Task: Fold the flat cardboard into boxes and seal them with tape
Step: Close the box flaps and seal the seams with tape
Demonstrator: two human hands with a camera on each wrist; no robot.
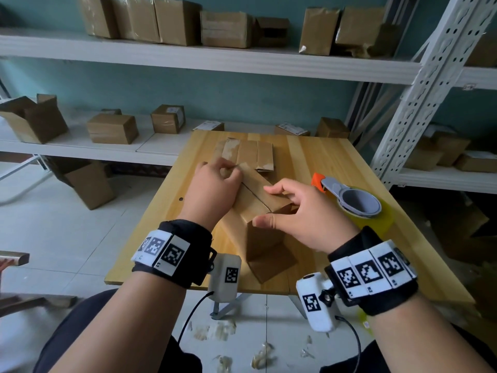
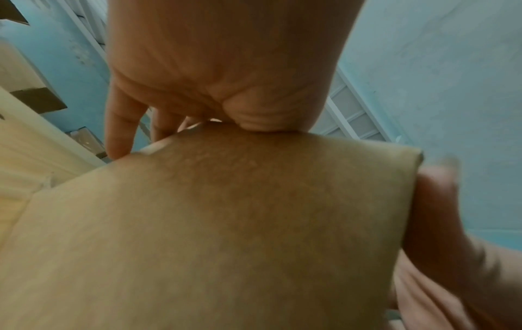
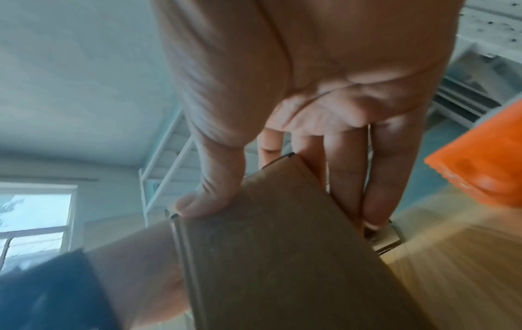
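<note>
Nearest me, the box (image 1: pixel 262 211) stood on the wooden table (image 1: pixel 317 157), its two top flaps folded down and meeting along a seam. A lower flap (image 1: pixel 271 261) stuck out loose from its near side toward me. With the flaps down, I could not see whether anything was inside.

My right hand (image 1: pixel 304 214) gripped the near right corner of the box: my thumb (image 3: pixel 209 196) pressed on the near edge of the top while my fingers (image 3: pixel 378 192) curled down over the right side, their tips near the table. My left hand (image 1: pixel 212 189) sat on the far left end of the top, fingers bent and pinching the far edge of a flap; from the left wrist view my fingers (image 2: pixel 121 129) reached over that far edge, the palm bearing down on the cardboard.

Just right of the box lay the tape dispenser (image 1: pixel 349 197), grey with an orange end, holding a roll of yellowish tape.

Behind the box, a stack of flat cardboard (image 1: pixel 247 152) lay on the table's far half.

Beyond the table, white shelves (image 1: pixel 188 60) ran along the teal wall. They carried closed boxes (image 1: pixel 113 129) in rows, some taped, some with labels. One box (image 1: pixel 32 119) on the left of the lower shelf sat with its flaps up; its contents were hidden from me. Another box (image 1: pixel 91 184) sat tipped on the floor under that shelf.
</note>
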